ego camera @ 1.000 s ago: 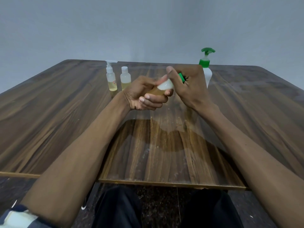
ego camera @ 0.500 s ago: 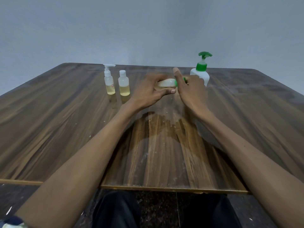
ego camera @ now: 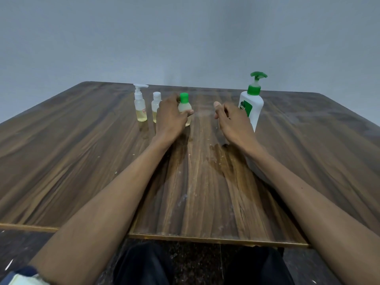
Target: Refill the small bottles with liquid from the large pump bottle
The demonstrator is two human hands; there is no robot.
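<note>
On the wooden table (ego camera: 82, 161), left hand (ego camera: 170, 118) grips the capped green-lidded small bottle (ego camera: 184, 109), upright beside two part-filled small bottles (ego camera: 140, 105). Right hand (ego camera: 232, 120) hangs loosely curled, apparently empty, before the large pump bottle (ego camera: 251, 103). Refilling seems nearly finished.

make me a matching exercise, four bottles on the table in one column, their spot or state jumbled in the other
Things:
1. large white pump bottle with green pump
2. small clear bottle with green cap
3. small clear bottle with white pump
4. small clear bottle with white flip cap

States:
A. farthest left
B. held by the left hand
C. behind the right hand
D. second from left

Pairs: 1-C, 2-B, 3-A, 4-D
</note>
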